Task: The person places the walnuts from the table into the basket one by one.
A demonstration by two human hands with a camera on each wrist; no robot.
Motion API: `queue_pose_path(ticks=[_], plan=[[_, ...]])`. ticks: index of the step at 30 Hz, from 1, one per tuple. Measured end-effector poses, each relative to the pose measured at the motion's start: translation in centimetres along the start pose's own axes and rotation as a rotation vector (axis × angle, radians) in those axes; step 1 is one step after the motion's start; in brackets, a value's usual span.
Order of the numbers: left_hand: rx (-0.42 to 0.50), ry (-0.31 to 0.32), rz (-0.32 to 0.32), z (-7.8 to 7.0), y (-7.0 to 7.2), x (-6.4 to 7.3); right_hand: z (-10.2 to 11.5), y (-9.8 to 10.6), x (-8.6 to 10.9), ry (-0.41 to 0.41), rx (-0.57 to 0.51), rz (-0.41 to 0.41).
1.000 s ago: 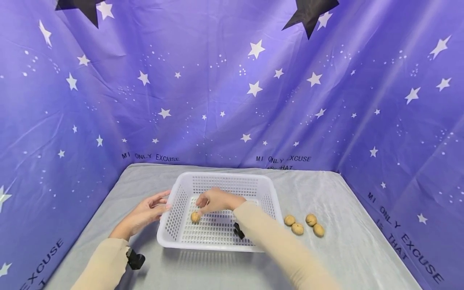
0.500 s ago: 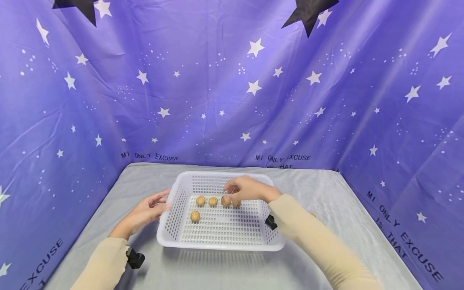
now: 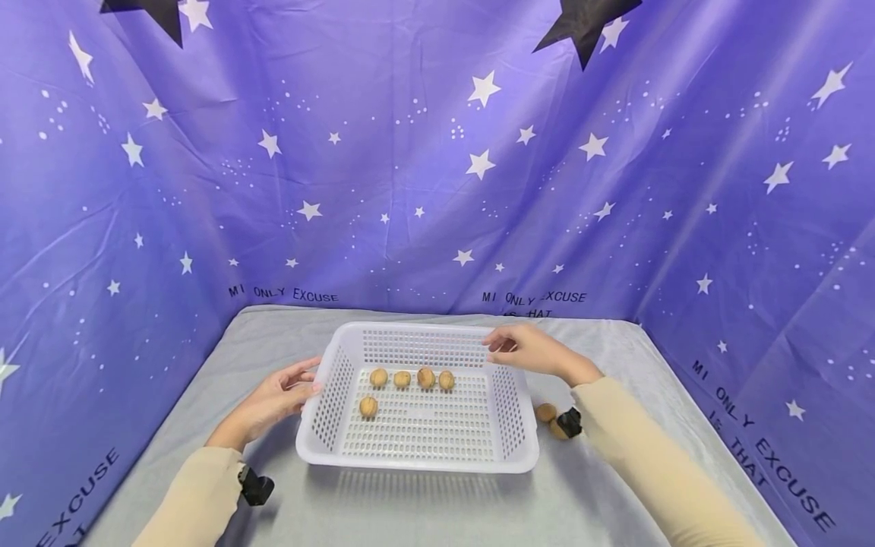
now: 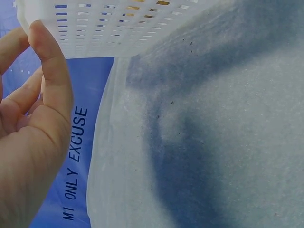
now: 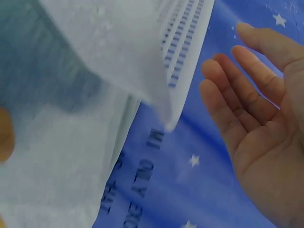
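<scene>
My left hand (image 3: 270, 401) holds the left rim of a white perforated plastic basket (image 3: 418, 464); in the left wrist view the thumb (image 4: 50, 61) lies against the basket's edge. Inside the basket, several walnuts (image 3: 402, 379) form a row toward the back, and a single walnut (image 3: 368, 407) sits in front of the row's left end. Over the back right corner of the basket is my right hand (image 3: 536, 351). Its palm shows in the right wrist view, fingers (image 5: 225, 111) loosely bent and nothing in them.
On the grey cloth-covered table (image 3: 424, 513), walnuts (image 3: 545, 412) lie just right of the basket, partly hidden by the right wrist's black camera (image 3: 570, 422). A purple star-patterned curtain (image 3: 410, 175) encloses the back and sides.
My right hand has moved right, from inside the basket to its back right rim. A row of walnuts now stands in the basket, first hidden behind that hand. The left hand has stayed put.
</scene>
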State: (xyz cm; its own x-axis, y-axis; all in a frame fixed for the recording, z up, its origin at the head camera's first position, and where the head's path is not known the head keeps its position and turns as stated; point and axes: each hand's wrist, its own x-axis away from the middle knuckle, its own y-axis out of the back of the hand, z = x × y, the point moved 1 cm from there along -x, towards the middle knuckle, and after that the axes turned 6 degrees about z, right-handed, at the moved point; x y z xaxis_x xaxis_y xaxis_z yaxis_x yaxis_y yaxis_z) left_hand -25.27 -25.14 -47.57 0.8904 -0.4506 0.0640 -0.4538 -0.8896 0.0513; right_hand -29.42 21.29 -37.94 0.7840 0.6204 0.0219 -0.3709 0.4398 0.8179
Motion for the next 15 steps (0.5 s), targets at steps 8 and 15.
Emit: queue_pose_path(ticks=[8, 15], plan=[[0.001, -0.003, -0.002, -0.1, -0.1, 0.0, -3.7, 0.4, 3.5, -0.033, 0.049, -0.146], [0.010, -0.009, 0.009, 0.0, 0.1, 0.0, -6.4, -1.4, 5.7, -0.124, 0.038, -0.103]])
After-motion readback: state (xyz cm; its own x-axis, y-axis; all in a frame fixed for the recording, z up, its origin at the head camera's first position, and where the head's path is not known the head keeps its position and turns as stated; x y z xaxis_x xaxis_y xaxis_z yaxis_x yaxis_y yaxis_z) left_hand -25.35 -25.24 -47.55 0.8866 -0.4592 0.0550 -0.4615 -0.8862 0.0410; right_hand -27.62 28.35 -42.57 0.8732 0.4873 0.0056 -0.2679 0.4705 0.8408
